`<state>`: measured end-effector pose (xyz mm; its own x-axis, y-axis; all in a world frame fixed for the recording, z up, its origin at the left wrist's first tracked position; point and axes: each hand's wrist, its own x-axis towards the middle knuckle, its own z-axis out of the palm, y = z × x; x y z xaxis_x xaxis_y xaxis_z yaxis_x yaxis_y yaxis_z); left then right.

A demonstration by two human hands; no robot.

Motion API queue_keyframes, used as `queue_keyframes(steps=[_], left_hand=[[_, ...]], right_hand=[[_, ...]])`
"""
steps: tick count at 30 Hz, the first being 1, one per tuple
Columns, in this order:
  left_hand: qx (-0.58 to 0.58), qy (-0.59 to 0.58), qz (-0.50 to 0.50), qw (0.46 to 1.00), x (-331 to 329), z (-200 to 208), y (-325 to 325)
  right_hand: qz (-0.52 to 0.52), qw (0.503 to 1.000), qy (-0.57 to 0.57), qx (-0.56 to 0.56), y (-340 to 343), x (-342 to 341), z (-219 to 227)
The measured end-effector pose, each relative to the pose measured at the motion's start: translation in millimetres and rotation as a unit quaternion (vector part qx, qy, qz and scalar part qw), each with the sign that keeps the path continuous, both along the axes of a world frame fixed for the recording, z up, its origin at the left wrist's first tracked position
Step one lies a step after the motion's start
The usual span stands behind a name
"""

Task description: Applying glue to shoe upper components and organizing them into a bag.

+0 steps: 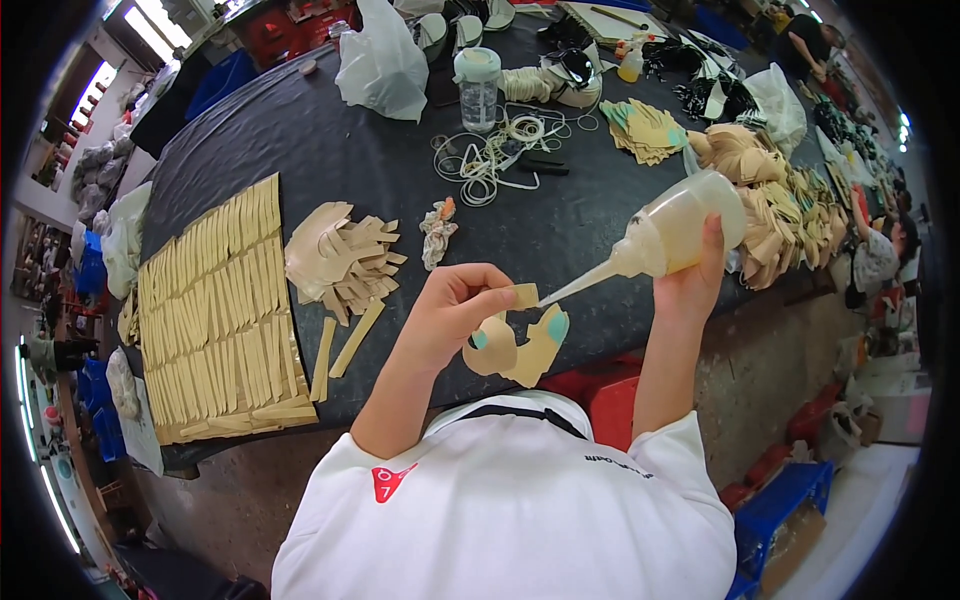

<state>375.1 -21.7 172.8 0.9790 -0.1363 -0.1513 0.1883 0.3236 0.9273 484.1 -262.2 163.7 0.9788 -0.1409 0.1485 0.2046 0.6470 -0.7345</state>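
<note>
Between the thumb and fingers of my left hand (458, 310) is the end of a small tan strip (525, 295). My right hand (690, 275) is wrapped round a translucent squeeze bottle (690, 222) of pale yellowish liquid, tipped over to the left. Its long narrow nozzle (585, 280) points down, the tip at or very near the strip's free end. Just below, at the table's near edge, lies a curved tan piece (535, 358) with teal patches. Left of my hands are a fanned pile of tan pieces (345, 255) and a sheet (220, 330) covered with rows of tan strips.
The table has a dark cover (400, 170). On it are a crumpled whitish scrap (438, 235), tangled pale cord (490, 155), a lidded clear jar (478, 95) and a white plastic bag (382, 65). Tan stacks (790, 215) stand right; a red stool (612, 405) is below. Other people are at right.
</note>
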Motion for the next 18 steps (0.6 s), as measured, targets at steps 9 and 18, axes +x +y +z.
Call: queue_keyframes(steps=[9, 18], left_hand=[[0.019, 0.011, 0.009, 1.0, 22, -16, -4], [0.63, -0.332, -0.155, 0.685, 116, -91, -78]], right_hand=[[0.135, 0.986, 0.055, 0.08, -35, -14, -19], [0.176, 0.926, 0.161, 0.291, -125, -37, -40]])
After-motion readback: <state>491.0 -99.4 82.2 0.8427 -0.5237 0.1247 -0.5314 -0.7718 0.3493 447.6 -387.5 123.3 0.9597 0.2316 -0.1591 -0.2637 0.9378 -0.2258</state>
